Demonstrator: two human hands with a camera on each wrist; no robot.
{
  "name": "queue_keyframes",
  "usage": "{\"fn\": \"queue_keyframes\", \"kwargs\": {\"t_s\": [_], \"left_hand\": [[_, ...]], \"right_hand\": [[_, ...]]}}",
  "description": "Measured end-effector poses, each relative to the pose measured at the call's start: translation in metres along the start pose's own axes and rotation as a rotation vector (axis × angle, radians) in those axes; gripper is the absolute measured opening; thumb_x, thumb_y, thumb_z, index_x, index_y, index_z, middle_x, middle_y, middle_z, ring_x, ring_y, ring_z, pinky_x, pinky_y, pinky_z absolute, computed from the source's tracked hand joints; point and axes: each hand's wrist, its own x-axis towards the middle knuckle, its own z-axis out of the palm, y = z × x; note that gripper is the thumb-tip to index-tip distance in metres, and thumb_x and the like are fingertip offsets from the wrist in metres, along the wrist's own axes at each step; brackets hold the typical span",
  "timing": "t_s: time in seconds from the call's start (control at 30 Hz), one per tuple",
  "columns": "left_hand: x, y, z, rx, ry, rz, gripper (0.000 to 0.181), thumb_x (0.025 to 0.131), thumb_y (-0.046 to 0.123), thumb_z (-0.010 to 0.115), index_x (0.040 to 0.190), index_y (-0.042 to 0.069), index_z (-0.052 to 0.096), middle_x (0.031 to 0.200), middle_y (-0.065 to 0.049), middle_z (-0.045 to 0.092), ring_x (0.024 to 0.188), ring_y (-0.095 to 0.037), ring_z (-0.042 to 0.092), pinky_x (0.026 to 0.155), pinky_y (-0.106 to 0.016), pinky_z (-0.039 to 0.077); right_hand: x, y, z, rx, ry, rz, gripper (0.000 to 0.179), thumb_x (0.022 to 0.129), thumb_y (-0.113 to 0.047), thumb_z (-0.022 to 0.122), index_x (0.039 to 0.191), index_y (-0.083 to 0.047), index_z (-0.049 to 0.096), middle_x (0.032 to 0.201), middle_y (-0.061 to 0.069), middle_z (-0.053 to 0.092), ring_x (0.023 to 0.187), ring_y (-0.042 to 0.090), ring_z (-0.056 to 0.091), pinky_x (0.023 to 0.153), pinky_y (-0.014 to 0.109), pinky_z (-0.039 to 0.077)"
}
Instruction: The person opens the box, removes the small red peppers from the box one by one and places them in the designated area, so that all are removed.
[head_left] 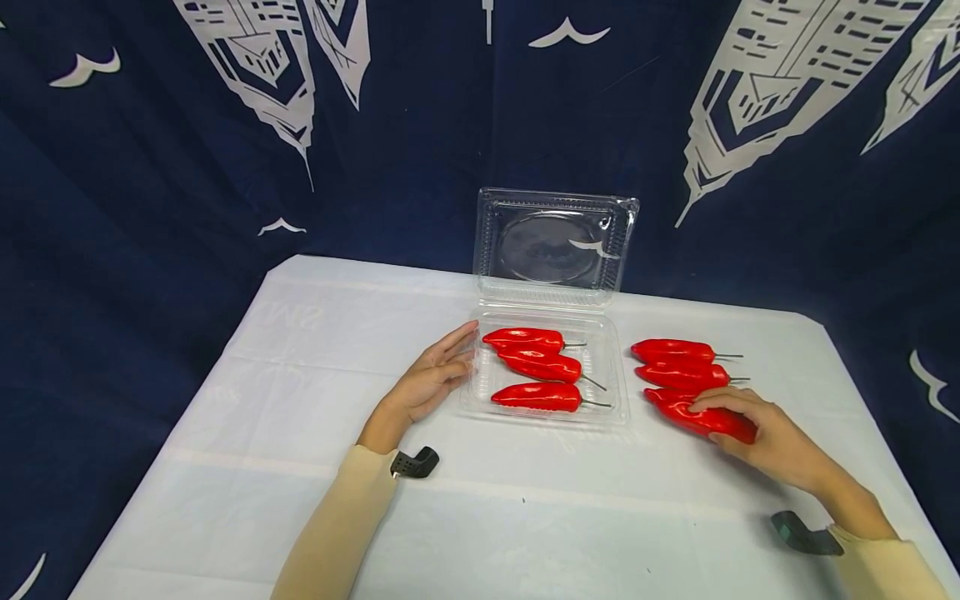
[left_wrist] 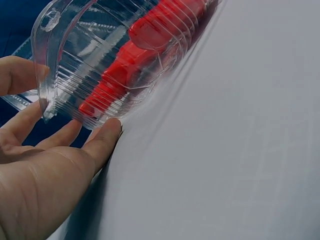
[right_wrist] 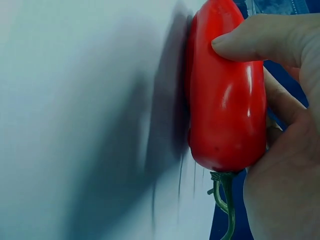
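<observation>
A clear plastic clamshell box (head_left: 621, 379) lies with its lid (head_left: 555, 287) raised at the back. Three red chili peppers (head_left: 540, 397) rest inside, stems pointing right. My left hand (head_left: 423, 379) touches the box's left side with extended fingers, several of them against its ribbed wall (left_wrist: 75, 92) in the left wrist view. On the right, my right hand (head_left: 780, 442) holds another red chili pepper (head_left: 678, 412) between thumb and fingers. Its green stem (right_wrist: 227, 200) hangs free in the right wrist view. Just behind it lie two more peppers (head_left: 678, 375), side by side.
A white cloth covers the table (head_left: 562, 533). Behind the far edge hangs a dark blue curtain (head_left: 420, 167) with white printed shapes, and the raised lid stands in front of it. A black wrist device (head_left: 416, 462) sits on the left wrist, another (head_left: 806, 535) on the right.
</observation>
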Motion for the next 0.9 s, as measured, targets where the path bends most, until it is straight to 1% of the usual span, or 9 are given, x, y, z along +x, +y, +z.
{"fn": "queue_keyframes", "kwargs": {"t_s": [0.07, 0.13, 0.27, 0.43, 0.57, 0.67, 0.77, 0.83, 0.9], "left_hand": [[0.0001, 0.0001, 0.0000, 0.002, -0.004, 0.003, 0.070, 0.097, -0.005, 0.047, 0.160, 0.018, 0.025, 0.168, -0.005, 0.015, 0.153, -0.032, 0.017, 0.122, -0.050, 0.018], [-0.0002, 0.0005, 0.0002, 0.003, -0.007, 0.005, 0.070, 0.098, -0.005, 0.046, 0.160, 0.018, 0.025, 0.168, -0.005, 0.015, 0.153, -0.032, 0.017, 0.123, -0.050, 0.018], [-0.0006, 0.0010, 0.0002, 0.003, -0.008, 0.006, 0.070, 0.097, -0.005, 0.047, 0.160, 0.018, 0.025, 0.168, -0.005, 0.014, 0.153, -0.032, 0.017, 0.123, -0.050, 0.018], [-0.0007, 0.0008, -0.0004, -0.001, -0.002, 0.003, 0.070, 0.097, -0.005, 0.048, 0.159, 0.020, 0.028, 0.168, -0.004, 0.016, 0.153, -0.031, 0.018, 0.122, -0.049, 0.019], [-0.0002, 0.0001, -0.0011, 0.002, -0.010, 0.004, 0.071, 0.097, -0.005, 0.047, 0.160, 0.018, 0.025, 0.168, -0.005, 0.014, 0.153, -0.032, 0.016, 0.122, -0.049, 0.018], [0.0000, -0.0001, -0.0012, 0.006, -0.012, 0.006, 0.071, 0.097, -0.004, 0.047, 0.160, 0.017, 0.024, 0.168, -0.006, 0.014, 0.153, -0.032, 0.016, 0.123, -0.049, 0.018], [0.0001, -0.0004, -0.0012, 0.008, -0.013, 0.008, 0.070, 0.097, -0.004, 0.047, 0.161, 0.016, 0.023, 0.168, -0.006, 0.013, 0.153, -0.032, 0.016, 0.123, -0.049, 0.019], [0.0000, -0.0003, -0.0010, 0.009, -0.013, 0.008, 0.070, 0.097, -0.004, 0.047, 0.160, 0.016, 0.023, 0.168, -0.006, 0.014, 0.153, -0.032, 0.016, 0.123, -0.049, 0.019], [-0.0001, -0.0003, -0.0009, 0.011, -0.013, 0.008, 0.070, 0.097, -0.004, 0.047, 0.160, 0.016, 0.023, 0.168, -0.006, 0.014, 0.153, -0.032, 0.016, 0.123, -0.049, 0.019]], "right_hand": [[-0.0004, -0.0001, 0.0012, 0.013, 0.003, -0.011, 0.059, 0.067, 0.002, 0.088, 0.117, -0.024, 0.070, 0.117, 0.000, 0.063, 0.113, -0.017, 0.036, 0.090, -0.003, 0.030], [-0.0009, -0.0006, 0.0015, 0.014, 0.000, -0.008, 0.058, 0.068, 0.001, 0.088, 0.116, -0.024, 0.070, 0.117, -0.001, 0.062, 0.113, -0.016, 0.036, 0.089, -0.002, 0.033], [-0.0011, -0.0018, 0.0010, -0.028, 0.003, 0.000, 0.058, 0.067, -0.001, 0.089, 0.116, -0.026, 0.071, 0.116, -0.002, 0.064, 0.110, -0.012, 0.036, 0.084, 0.003, 0.039], [-0.0001, -0.0018, -0.0010, -0.092, -0.001, 0.021, 0.064, 0.065, -0.003, 0.091, 0.120, -0.026, 0.069, 0.118, 0.003, 0.066, 0.107, -0.004, 0.038, 0.083, 0.005, 0.041], [0.0006, -0.0005, -0.0005, -0.106, 0.006, 0.021, 0.066, 0.064, -0.003, 0.091, 0.122, -0.025, 0.068, 0.119, 0.005, 0.066, 0.108, -0.003, 0.038, 0.083, 0.003, 0.039], [0.0013, 0.0005, 0.0013, -0.103, 0.023, 0.005, 0.064, 0.064, -0.002, 0.091, 0.120, -0.023, 0.069, 0.119, 0.003, 0.066, 0.109, -0.007, 0.037, 0.085, 0.001, 0.035], [0.0017, 0.0014, 0.0023, -0.115, 0.035, 0.003, 0.062, 0.063, -0.003, 0.092, 0.118, -0.024, 0.070, 0.118, 0.002, 0.066, 0.109, -0.010, 0.035, 0.085, 0.003, 0.035], [0.0018, 0.0019, 0.0027, -0.124, 0.038, 0.004, 0.062, 0.063, -0.003, 0.092, 0.117, -0.025, 0.070, 0.118, 0.002, 0.066, 0.109, -0.010, 0.035, 0.085, 0.005, 0.035], [0.0020, 0.0024, 0.0034, -0.124, 0.044, -0.002, 0.060, 0.063, -0.002, 0.091, 0.115, -0.026, 0.071, 0.117, 0.001, 0.066, 0.109, -0.009, 0.036, 0.085, 0.004, 0.035]]}}
